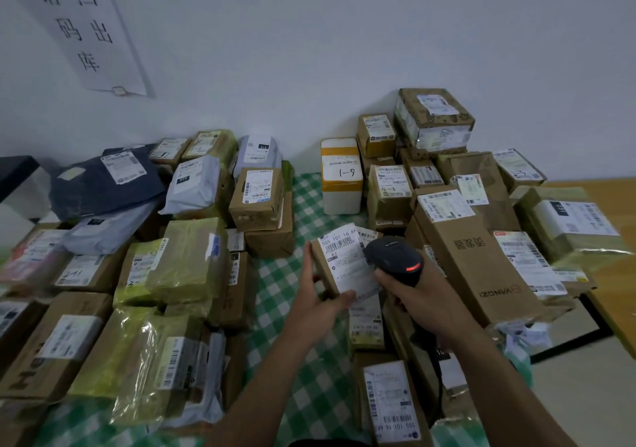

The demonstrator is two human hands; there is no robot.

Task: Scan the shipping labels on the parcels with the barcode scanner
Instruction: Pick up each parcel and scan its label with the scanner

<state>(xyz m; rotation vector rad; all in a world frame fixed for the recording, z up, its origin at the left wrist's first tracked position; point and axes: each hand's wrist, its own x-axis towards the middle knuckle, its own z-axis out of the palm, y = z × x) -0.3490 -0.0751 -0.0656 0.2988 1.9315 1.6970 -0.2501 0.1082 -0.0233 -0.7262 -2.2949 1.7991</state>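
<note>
My left hand [318, 297] holds a small cardboard parcel [323, 271] up over the middle of the table, its white shipping label [347, 262] tilted toward me. My right hand [418, 295] grips a black barcode scanner [394, 257] just right of that label, its head close to the label's right edge. A red light glows on the scanner's back. The scanner's cable drops down below my right wrist. More labelled parcels lie under and around both hands.
A green-and-white checked cloth [285, 295] covers the table. Piles of boxes and bags [179, 267] fill the left side. A taller stack [457, 240] with a long box rises on the right. A white foam box [341, 176] stands at the back by the wall.
</note>
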